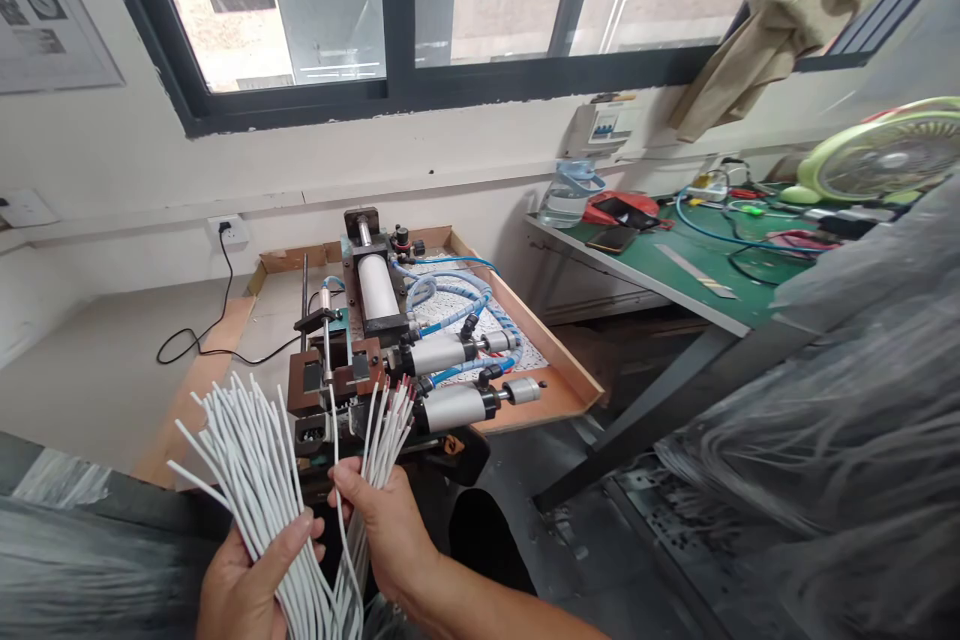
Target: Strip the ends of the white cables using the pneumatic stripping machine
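Note:
My left hand (259,575) is closed round a thick bundle of white cables (251,460), their ends fanned out at the top. In my right hand (394,525) is a smaller bunch of white cables (386,435) with reddish tips. Thumb and forefinger of that hand also pinch one single white cable (335,430), whose top end reaches the brown jaws of a pneumatic machine (367,360). Whether its tip sits inside the jaws I cannot tell. Silver air cylinders (454,408) and blue hoses (480,295) belong to the machine. Lower down, the cables run out of view.
A wooden-edged board (559,360) carries the machine. To the right stands a green-topped table (690,270) with a phone, a water jug (566,195), wires and a green fan (889,155). Plastic-wrapped cable heaps (825,420) fill the right side. A black power cord (225,305) crosses the left.

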`<state>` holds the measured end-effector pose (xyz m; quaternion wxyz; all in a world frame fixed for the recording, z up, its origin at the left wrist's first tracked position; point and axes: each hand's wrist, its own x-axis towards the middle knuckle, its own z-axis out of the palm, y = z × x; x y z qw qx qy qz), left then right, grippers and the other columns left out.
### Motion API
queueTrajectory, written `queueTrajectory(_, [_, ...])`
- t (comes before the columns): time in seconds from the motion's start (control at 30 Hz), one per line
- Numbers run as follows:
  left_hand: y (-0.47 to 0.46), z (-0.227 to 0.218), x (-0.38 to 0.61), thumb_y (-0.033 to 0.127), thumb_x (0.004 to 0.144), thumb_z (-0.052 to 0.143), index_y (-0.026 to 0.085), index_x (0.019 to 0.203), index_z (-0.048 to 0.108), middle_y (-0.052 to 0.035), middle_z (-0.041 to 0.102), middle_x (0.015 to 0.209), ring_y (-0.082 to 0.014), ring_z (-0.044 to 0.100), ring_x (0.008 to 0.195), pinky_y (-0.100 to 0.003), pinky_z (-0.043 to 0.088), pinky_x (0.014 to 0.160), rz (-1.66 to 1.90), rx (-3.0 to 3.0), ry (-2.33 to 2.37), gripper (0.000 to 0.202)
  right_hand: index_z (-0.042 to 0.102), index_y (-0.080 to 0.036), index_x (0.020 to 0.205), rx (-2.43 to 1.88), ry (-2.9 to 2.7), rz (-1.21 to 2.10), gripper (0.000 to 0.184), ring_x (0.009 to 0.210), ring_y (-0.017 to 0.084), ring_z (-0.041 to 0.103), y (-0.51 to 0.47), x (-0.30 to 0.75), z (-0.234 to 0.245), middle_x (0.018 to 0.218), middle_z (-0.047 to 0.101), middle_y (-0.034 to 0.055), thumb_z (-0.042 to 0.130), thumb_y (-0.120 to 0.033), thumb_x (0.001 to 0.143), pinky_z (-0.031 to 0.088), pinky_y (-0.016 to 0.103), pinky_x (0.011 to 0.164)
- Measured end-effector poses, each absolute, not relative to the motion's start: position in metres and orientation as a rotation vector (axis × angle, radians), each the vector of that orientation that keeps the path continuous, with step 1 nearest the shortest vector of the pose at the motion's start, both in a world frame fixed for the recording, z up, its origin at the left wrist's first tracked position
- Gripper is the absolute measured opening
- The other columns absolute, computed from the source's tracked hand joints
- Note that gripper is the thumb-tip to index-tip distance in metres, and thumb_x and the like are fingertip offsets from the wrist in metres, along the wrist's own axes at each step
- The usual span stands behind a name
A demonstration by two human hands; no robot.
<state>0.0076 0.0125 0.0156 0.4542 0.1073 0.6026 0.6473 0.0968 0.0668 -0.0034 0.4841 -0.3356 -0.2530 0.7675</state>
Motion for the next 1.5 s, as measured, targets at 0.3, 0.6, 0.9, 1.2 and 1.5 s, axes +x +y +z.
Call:
queueTrajectory(0.3, [0.012,0.016,0.006,0.017,0.045,0.071,0.014,0.069,0.061,-0.0020,0.062,0.058,-0.0162,0.057,0.054,-0.028,0.047,0.054,1.621,0.245,1.503,0.027,0.057,-0.010,0.055,-0.896,-0.434,1.950,0.016,0.039,0.007,0.039,0.075,0.088,-0.004,0.042,0.051,-0.0010,0.066,-0.023,0.052,0.029,0.021,0.042])
queueTrajectory(0.6, [0.009,0.011,0.009,0.018,0.046,0.071,0.014,0.069,0.062,-0.0019,0.062,0.056,-0.0144,0.054,0.050,-0.026,0.044,0.050,1.580,0.371,1.503,0.025,0.053,-0.013,0.062,-0.640,-0.598,2.178,0.023,0.035,0.009,0.040,0.066,0.094,0.000,0.040,0.044,-0.0048,0.068,-0.030,0.053,0.034,0.022,0.036])
queueTrajectory(0.9, [0.013,0.014,0.009,0.019,0.052,0.069,0.013,0.076,0.061,-0.0043,0.065,0.066,-0.0167,0.058,0.061,-0.030,0.047,0.061,1.587,0.293,1.472,0.026,0.057,-0.011,0.058,-0.842,-0.693,1.820,0.013,0.047,0.007,0.039,0.064,0.099,-0.011,0.049,0.048,-0.0023,0.062,-0.023,0.061,0.033,0.020,0.049])
queueTrajectory(1.2, [0.013,0.011,0.009,0.018,0.047,0.072,0.014,0.072,0.058,-0.0008,0.062,0.056,-0.0148,0.056,0.052,-0.026,0.046,0.050,1.627,0.284,1.551,0.028,0.055,-0.011,0.056,-0.841,-0.576,1.942,0.013,0.044,0.007,0.041,0.073,0.095,0.001,0.047,0.048,-0.0025,0.062,-0.021,0.057,0.033,0.020,0.047])
queueTrajectory(1.5, [0.011,0.007,0.008,0.019,0.050,0.070,0.014,0.074,0.061,-0.0025,0.064,0.061,-0.0165,0.057,0.056,-0.028,0.046,0.055,1.579,0.338,1.486,0.027,0.055,-0.012,0.064,-0.687,-0.635,2.009,0.022,0.041,0.009,0.043,0.064,0.101,-0.003,0.045,0.047,-0.0031,0.066,-0.029,0.056,0.036,0.022,0.041])
